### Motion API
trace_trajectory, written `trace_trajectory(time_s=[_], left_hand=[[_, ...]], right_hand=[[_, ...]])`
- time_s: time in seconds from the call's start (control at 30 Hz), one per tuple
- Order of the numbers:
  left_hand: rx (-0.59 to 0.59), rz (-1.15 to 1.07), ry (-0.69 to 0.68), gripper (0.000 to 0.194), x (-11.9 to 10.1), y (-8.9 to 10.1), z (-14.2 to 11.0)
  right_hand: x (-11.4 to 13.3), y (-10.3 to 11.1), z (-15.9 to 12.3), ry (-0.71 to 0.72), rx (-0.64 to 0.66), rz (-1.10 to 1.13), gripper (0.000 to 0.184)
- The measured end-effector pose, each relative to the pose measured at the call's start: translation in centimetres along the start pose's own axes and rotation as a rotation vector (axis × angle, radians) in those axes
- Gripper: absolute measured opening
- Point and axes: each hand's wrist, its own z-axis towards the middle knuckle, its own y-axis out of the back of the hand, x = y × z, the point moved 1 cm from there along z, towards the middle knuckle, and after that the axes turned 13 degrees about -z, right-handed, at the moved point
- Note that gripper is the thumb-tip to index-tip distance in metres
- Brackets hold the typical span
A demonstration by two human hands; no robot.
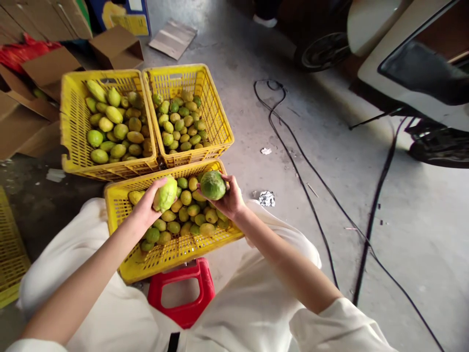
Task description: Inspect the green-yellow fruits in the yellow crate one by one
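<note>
White trousers (249, 303) spread above grey floor (425, 220) near cables (375, 215), left hand (148, 201) clasping pale-green fruit (166, 194), right hand (232, 201) clasping darker fruit (213, 185).

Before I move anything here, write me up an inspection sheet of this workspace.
Surface: grey floor, with scattered litter.
Fruit and crates: near yellow crate, rear left crate and rear right crate each hold green and yellowish fruit.
Clutter: crumpled foil and a small scrap right of the crates; flat cardboard behind them.
Hands: left hand holds a light green fruit; right hand holds a dark green fruit; both appear above the near yellow crate.
Cables: black cables lie loose on the floor at right, some crossing.
Surroundings: cardboard boxes at left; white vehicle at right.
</note>
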Motion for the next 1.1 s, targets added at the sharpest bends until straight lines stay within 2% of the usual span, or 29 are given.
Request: trace_trajectory(time_s=[0.17,0.33,0.43,0.6,0.73,0.87,0.97,1.1], left_hand=[[0.023,-0.123,0.128,0.027,-0.3,-1.0,-0.8],[0.066,-0.15,0.178,0.037,-1.0,-1.3,-1.2],[0.064,-0.124,0.162,0.034,-1.0,-1.3,-1.3],[0.061,-0.098,0.076,0.014,-0.5,-1.1,-1.1],[0.079,-0.074,0.02,0.017,-0.1,-0.5,-0.6],[0.025,-0.052,0.034,0.01,-0.1,-0.1,-0.1],[-0.018,-0.041,0.079,0.022,-0.2,-0.5,-0.3],[-0.025,-0.058,0.119,0.035,-0.5,-1.1,-0.7]], right_hand=[[-0.1,0.0,0.0,0.004,-0.017,-0.098,0.028],[-0.4,-0.5,-0.5,0.014,-0.032,-0.032,0.026],[-0.3,-0.7,-0.7,0.026,-0.054,-0.016,0.022],[-0.3,-0.8,-1.1,0.014,0.017,0.011,0.027],[-0.2,-0.9,-1.2,0.001,0.091,0.059,0.031],[0.1,-1.1,-0.9,0.007,0.039,0.072,0.024],[0.3,-1.2,-0.9,0.029,-0.017,0.072,0.022],[0.4,-1.1,-1.0,0.031,-0.009,0.074,0.025]])
